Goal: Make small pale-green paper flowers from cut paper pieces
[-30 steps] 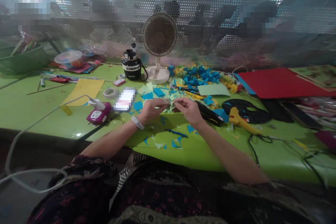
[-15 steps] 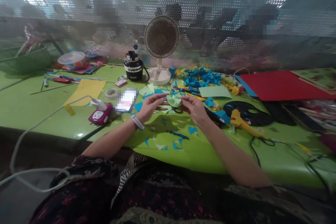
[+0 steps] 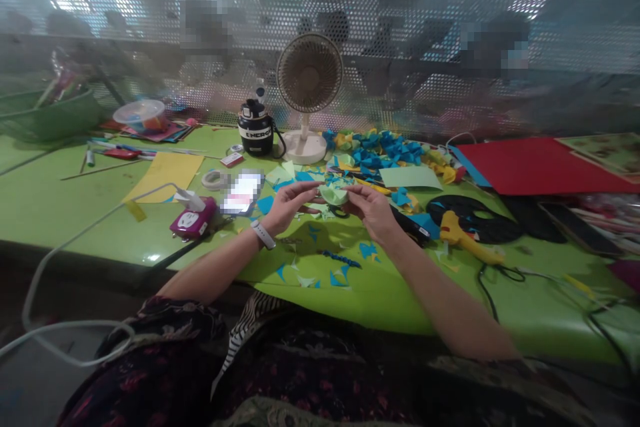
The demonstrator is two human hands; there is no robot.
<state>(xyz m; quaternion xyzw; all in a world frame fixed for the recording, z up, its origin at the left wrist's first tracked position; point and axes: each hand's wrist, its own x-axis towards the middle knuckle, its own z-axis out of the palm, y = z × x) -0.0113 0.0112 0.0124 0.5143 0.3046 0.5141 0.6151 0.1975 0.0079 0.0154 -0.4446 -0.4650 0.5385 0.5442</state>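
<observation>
Green table (image 3: 75,213) covered in craft stuff. Far left, a green basket (image 3: 55,117), then a clear plastic tub (image 3: 143,115) on stacked coloured paper. Pens & a thin stick lie near a yellow paper sheet (image 3: 163,177). White cable (image 3: 100,227) runs to a white plug in a magenta power socket (image 3: 193,219), w/ a tape roll (image 3: 214,179) just past it and a blurred phone (image 3: 241,191) beside that. Behind, a black flask (image 3: 256,128) stands next to a small desk fan (image 3: 310,73).

L hand (image 3: 290,207), white wristband (image 3: 263,235) on the arm, is open, fingers loosely spread, close to the pale green folded paper piece (image 3: 333,195) – can't tell if touching. That piece sits btw the hands, above the table, pinched at its right side by R hand (image 3: 373,213), narrow grip.

Blue paper scraps (image 3: 330,277) are scattered in front. Further right, a heap of blue & yellow folded paper (image 3: 375,147), pale green sheet (image 3: 410,177), black tool (image 3: 410,225), yellow glue gun (image 3: 463,230) on a black palette-shaped piece (image 3: 473,210), then a big red sheet (image 3: 530,163).
</observation>
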